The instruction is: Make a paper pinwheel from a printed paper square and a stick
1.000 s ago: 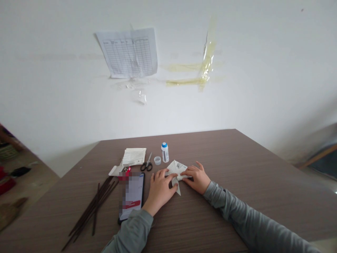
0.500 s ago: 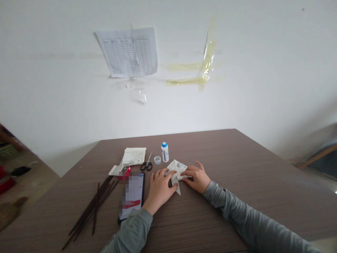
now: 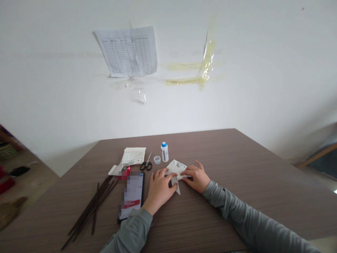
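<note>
A paper pinwheel (image 3: pixel 176 168) of printed white paper lies on the table, with pointed blades at its far side and toward me. From the left, my left hand (image 3: pixel 162 185) presses on it, its index finger close to the centre and its thumb beside the near blade. On the right side, my right hand (image 3: pixel 195 177) pinches the paper near the centre between thumb and fingers. Both hands hide parts of the side blades. Just beyond stands a white glue bottle (image 3: pixel 164 154) with a blue top, next to a small clear cup (image 3: pixel 157 160).
Black-handled scissors (image 3: pixel 146 164) and a stack of paper sheets (image 3: pixel 134 155) lie farther back. A phone (image 3: pixel 133 196) rests left of my left hand, near a red-and-white box (image 3: pixel 123 172) and several dark thin sticks (image 3: pixel 91 207). Behind the table (image 3: pixel 223 147) rises a white wall.
Both hands stay on the pinwheel almost in place. The paper near its centre, under my fingertips, appears pressed slightly differently. Everything else stays as it was.
</note>
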Available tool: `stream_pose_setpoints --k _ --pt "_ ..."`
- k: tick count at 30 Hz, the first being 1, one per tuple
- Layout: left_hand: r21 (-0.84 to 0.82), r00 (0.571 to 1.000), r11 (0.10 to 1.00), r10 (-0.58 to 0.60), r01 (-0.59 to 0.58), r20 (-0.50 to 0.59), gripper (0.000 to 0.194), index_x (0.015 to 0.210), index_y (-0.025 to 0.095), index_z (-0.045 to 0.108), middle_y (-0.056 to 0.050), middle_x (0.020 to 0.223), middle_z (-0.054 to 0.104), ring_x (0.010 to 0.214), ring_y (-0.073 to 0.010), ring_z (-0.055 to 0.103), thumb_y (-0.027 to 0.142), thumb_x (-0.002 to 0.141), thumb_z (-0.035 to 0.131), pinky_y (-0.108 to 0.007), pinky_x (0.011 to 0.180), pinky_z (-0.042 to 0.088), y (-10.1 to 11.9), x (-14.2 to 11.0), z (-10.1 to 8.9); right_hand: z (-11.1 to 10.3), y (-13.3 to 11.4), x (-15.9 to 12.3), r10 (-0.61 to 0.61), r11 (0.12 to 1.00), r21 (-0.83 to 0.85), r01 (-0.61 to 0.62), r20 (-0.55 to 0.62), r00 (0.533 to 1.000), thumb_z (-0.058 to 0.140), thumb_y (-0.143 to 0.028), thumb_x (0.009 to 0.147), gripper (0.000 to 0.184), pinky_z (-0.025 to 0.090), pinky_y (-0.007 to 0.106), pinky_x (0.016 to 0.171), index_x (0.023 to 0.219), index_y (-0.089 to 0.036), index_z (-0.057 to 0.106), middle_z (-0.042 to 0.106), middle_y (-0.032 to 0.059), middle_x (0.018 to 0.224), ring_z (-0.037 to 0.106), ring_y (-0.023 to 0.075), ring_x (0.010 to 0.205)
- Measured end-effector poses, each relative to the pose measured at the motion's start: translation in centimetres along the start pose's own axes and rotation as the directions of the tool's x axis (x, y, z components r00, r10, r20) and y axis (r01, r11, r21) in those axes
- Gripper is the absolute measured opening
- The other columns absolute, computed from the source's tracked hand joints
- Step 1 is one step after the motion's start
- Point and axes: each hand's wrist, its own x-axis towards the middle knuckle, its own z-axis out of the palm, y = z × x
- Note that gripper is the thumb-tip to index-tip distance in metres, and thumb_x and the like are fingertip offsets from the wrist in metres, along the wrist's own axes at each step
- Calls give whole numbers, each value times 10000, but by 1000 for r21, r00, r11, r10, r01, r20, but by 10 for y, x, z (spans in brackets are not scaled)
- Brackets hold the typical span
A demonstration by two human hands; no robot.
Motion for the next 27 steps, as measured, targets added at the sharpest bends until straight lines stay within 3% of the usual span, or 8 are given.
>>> stream_pose_setpoints --k 7,18,27 --pt "4 1000 1000 -25 25 -15 560 1651 379 926 -141 1782 818 1716 -458 706 226 1113 902 -777 1553 455 1 -1 1 -2 -2 1 2 1000 -9 -2 7 1000 928 -251 1104 259 472 839 1461 1302 -391 1020 985 73 1226 931 348 1231" --pt "12 1000 1000 -14 14 12 479 1568 425 977 -127 1789 798 1745 -453 676 241 1131 907 -807 1555 445 3 -1 -4 -6 -9 1 32 999 18 -33 36 999 904 -245 1118 246 421 892 1474 1299 -362 1023 986 99 1261 931 378 1284" --pt "9 1000 1000 -27 27 -5 549 1635 431 933 -105 1792 805 1737 -432 681 238 1122 901 -759 1568 438 -2 0 3 -3 -4 0 -2 1000 -10 2 -6 1000 920 -257 1095 225 480 842 1443 1259 -376 1020 980 79 1209 935 362 1219"
